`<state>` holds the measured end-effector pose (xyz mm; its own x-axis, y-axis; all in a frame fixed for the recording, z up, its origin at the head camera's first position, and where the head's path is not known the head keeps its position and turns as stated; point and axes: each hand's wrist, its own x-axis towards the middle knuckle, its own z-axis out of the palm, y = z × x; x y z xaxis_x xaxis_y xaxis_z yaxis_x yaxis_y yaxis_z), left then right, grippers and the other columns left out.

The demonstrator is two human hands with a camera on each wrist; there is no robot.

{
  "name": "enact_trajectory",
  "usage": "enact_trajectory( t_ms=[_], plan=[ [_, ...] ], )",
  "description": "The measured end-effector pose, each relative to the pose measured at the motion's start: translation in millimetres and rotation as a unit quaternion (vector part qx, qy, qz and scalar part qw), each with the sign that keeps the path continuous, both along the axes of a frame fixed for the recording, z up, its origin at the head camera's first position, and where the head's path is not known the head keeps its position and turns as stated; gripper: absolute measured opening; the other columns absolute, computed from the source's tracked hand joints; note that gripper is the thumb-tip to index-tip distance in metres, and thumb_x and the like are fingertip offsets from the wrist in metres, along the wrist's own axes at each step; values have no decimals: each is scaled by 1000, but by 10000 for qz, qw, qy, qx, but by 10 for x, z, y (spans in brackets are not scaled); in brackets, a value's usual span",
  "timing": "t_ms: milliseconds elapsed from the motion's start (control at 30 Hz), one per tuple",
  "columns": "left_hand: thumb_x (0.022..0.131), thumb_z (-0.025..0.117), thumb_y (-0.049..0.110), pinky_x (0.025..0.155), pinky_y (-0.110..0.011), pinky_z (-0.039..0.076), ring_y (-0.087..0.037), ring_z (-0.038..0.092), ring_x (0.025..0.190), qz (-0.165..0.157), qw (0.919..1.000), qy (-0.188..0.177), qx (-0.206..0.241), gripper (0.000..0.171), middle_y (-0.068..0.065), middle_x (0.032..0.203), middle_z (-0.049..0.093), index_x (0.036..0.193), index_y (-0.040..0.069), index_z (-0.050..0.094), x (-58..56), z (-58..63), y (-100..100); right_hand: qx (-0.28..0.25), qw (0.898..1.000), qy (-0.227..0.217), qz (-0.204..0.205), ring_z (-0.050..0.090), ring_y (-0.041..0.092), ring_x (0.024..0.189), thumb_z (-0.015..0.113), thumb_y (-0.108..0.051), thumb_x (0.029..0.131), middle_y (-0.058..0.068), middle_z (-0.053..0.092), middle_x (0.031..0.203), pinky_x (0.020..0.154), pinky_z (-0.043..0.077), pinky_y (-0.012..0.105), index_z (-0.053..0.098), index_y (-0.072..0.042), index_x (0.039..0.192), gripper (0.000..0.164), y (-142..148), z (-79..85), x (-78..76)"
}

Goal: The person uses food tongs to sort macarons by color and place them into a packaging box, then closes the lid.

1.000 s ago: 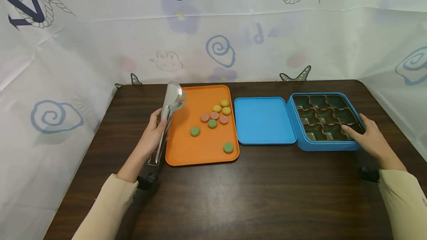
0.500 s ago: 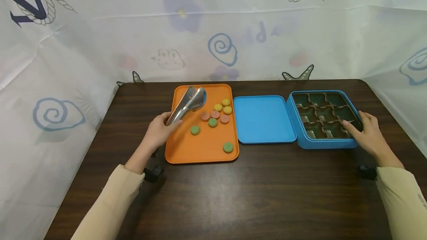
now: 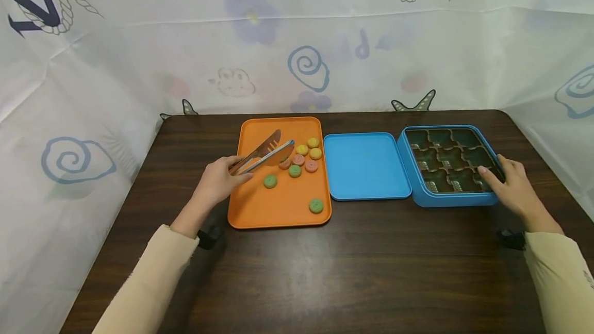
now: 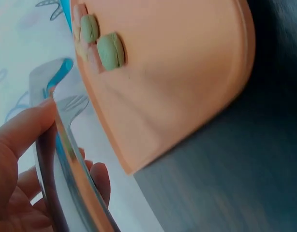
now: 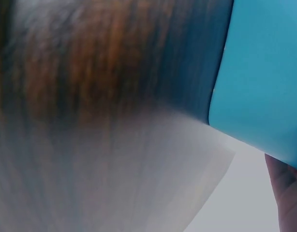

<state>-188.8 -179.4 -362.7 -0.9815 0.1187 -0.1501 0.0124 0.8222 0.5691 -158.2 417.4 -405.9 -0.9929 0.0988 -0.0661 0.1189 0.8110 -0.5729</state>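
My left hand (image 3: 217,180) holds a pair of metal tongs (image 3: 263,149), thumb on one arm and fingers on the other. Their heads, one solid and one slotted, are spread apart over the upper left of the orange tray (image 3: 278,213). On that tray lie small macarons: yellow ones (image 3: 313,143), pink ones (image 3: 311,166) and green ones (image 3: 270,181). The tong heads point at the cluster and overlap a pink macaron in the head view. My right hand (image 3: 517,189) grips the right side of a blue box (image 3: 455,200), thumb over its rim, fingers along the outer wall.
Between tray and box lies a flat blue lid (image 3: 366,166). Inside the box sits a dark insert (image 3: 450,159) with several square pockets. A printed white cloth (image 3: 185,55) hangs behind the dark wooden table (image 3: 334,272).
The left hand has brought the tongs from the tray's left edge rightward over it, then lowered their heads toward the macarons. The right hand has stayed on the box.
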Motion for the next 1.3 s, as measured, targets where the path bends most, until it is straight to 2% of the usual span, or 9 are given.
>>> enact_trajectory(
  t_ms=[100, 200, 433, 567, 667, 800, 900, 1000, 1300],
  plan=[
    [90, 66, 29, 69, -33, 45, -31, 55, 92, -46, 9999, -76, -52, 57, -23, 126, 54, 139, 5, 49, 8, 23, -52, -8, 10000, 8, -3, 10, 66, 130, 32, -43, 101, 46, -2, 145, 100, 14, 77, -3, 11, 148, 79, -1, 7, -1],
    [90, 67, 29, 72, -35, 47, -32, 56, 96, -145, 9998, -137, -73, 57, -22, 123, 56, 139, 5, 49, 30, 41, -122, 19, 10000, 23, -24, 11, 66, 130, 32, -43, 101, 46, -1, 145, 100, 14, 77, -2, 11, 148, 79, -4, 2, -5],
    [88, 69, 26, 76, -38, 49, -30, 57, 98, -681, 9975, -63, -176, 55, -19, 119, 60, 135, 4, 53, 68, 37, -291, 48, 10000, -22, -65, 12, 66, 129, 36, -45, 100, 46, -1, 145, 100, 15, 77, -3, 11, 148, 83, -3, -3, -5],
    [87, 71, 24, 76, -38, 49, -30, 58, 99, -864, 9961, -62, -162, 54, -20, 119, 60, 134, 3, 54, 77, 36, -350, 89, 9993, -342, 78, 9, 67, 129, 49, -47, 95, 45, -8, 146, 97, 17, 78, -11, 9, 148, 98, 23, 13, 4],
    [86, 72, 23, 78, -41, 50, -33, 58, 103, -956, 9953, -49, -175, 54, -21, 121, 60, 133, 2, 55, 87, 30, -382, 77, 9980, -505, 376, 5, 68, 129, 60, -46, 91, 45, -13, 146, 96, 16, 79, -18, 7, 147, 109, 57, 23, 11],
    [86, 72, 24, 85, -48, 49, -37, 56, 111, -975, 9949, -101, -226, 55, -22, 125, 59, 133, 2, 54, 115, 17, -430, -87, 9959, -297, 846, -3, 66, 133, 73, -36, 83, 44, -14, 148, 98, 10, 79, -20, 2, 148, 120, 75, 8, 11],
    [86, 72, 26, 87, -50, 48, -38, 55, 114, -968, 9948, -154, -291, 55, -22, 126, 58, 133, 3, 55, 139, 5, -457, -142, 9950, -31, 986, -5, 63, 136, 81, -29, 76, 42, -10, 150, 100, 7, 78, -17, 1, 149, 126, 57, -17, 13],
    [85, 72, 26, 87, -51, 48, -39, 55, 114, -999, 9942, -152, -357, 55, -22, 126, 58, 132, 3, 55, 148, -9, -465, -27, 9962, 58, 870, -3, 61, 137, 82, -30, 74, 40, -9, 151, 101, 10, 78, -16, 1, 150, 128, 31, -34, 13],
    [85, 72, 27, 84, -47, 49, -35, 56, 109, -1003, 9943, -219, -296, 56, -22, 125, 58, 133, 3, 54, 128, -32, -419, 190, 9992, -94, 346, -5, 61, 137, 71, -45, 82, 41, -15, 149, 103, 11, 76, -17, 9, 147, 122, -24, -47, 2]
  ],
)
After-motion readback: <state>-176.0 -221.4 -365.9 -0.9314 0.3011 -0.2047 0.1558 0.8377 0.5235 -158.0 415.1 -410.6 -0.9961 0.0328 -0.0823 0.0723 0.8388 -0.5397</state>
